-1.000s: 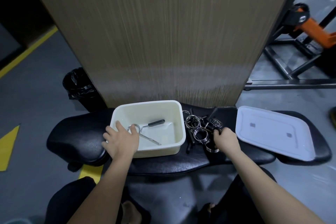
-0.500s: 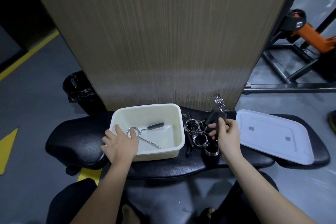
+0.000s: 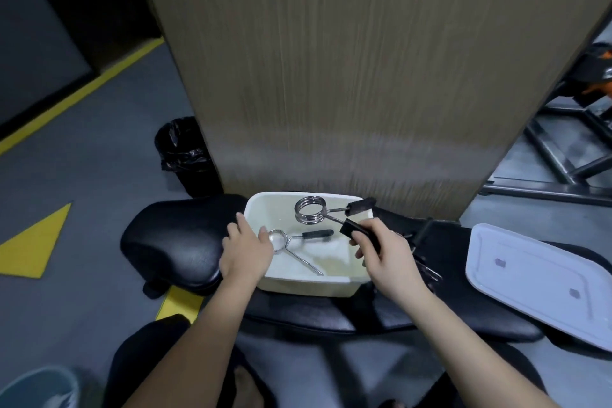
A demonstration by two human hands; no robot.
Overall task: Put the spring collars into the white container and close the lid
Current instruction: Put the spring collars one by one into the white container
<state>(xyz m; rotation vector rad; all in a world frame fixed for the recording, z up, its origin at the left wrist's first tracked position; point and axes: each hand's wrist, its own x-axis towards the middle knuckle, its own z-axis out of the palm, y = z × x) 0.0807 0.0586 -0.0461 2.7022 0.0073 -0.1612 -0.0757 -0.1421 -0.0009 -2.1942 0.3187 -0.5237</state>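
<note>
Black padded vinyl bench [image 3: 185, 242] is seen carrying the open white rectangular plastic container [image 3: 308, 281], with the flat white plastic lid [image 3: 530, 281] lying off to the right, well apart from it. Left hand [image 3: 246, 253] is laid on the container's left rim, fingers loosely spread, nothing gripped. Right hand [image 3: 387, 252] is held over the container's right edge, fingers [image 3: 359, 235] clamped on one black handle of the chrome coiled spring collar [image 3: 311, 210]. Coil is pointed away to the upper left of the fingers, above the container's far half; long axis runs coil-to-handles, roughly left-right. A thinner wire collar with black grip [image 3: 298, 242] already lies inside. Remaining collars [image 3: 427, 268] are partly hidden behind the right wrist. Release is judged next; right hand nearer.
</note>
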